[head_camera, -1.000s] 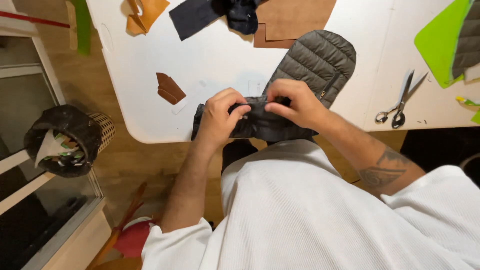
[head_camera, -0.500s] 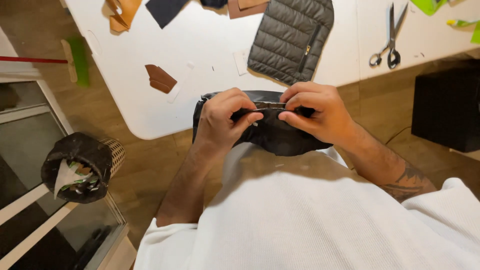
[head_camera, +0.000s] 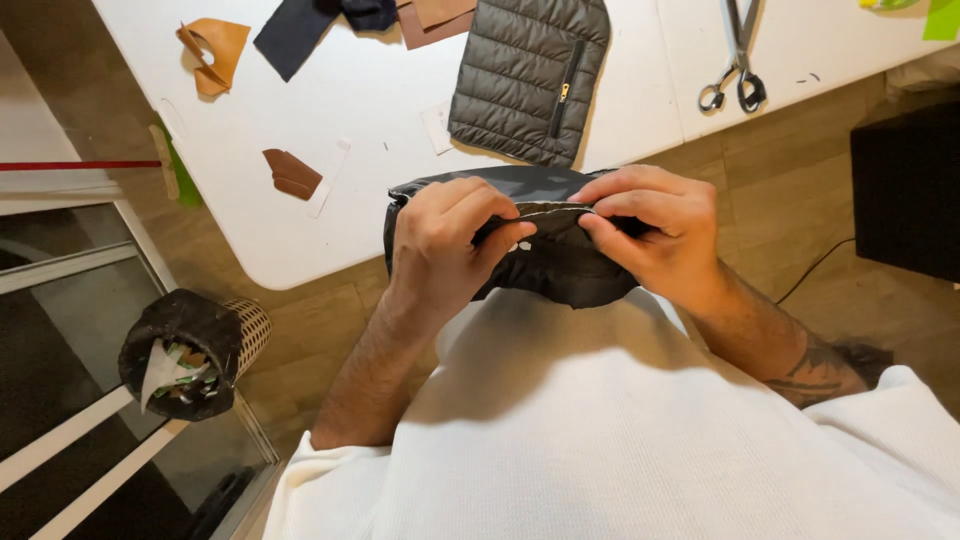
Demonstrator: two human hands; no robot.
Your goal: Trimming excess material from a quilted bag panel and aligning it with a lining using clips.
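A black fabric piece (head_camera: 545, 270) with a pale stitched edge is held up in front of my chest, just off the near edge of the white table (head_camera: 360, 110). My left hand (head_camera: 445, 245) pinches its top edge from the left. My right hand (head_camera: 655, 225) pinches the same edge from the right, thumbs nearly meeting. Behind it, a grey quilted panel with a zipper (head_camera: 525, 75) lies flat on the table.
Scissors (head_camera: 735, 60) lie at the table's right. Brown leather scraps (head_camera: 293, 173), an orange scrap (head_camera: 213, 50) and a navy cloth piece (head_camera: 300, 25) lie on the left. A bin lined with a black bag (head_camera: 190, 350) stands on the wooden floor at left; a black box (head_camera: 905, 185) at right.
The view has tilted nearer to my body, so the table slid up the frame. Both hands keep hold of the black fabric and have drawn it off the table toward my chest.
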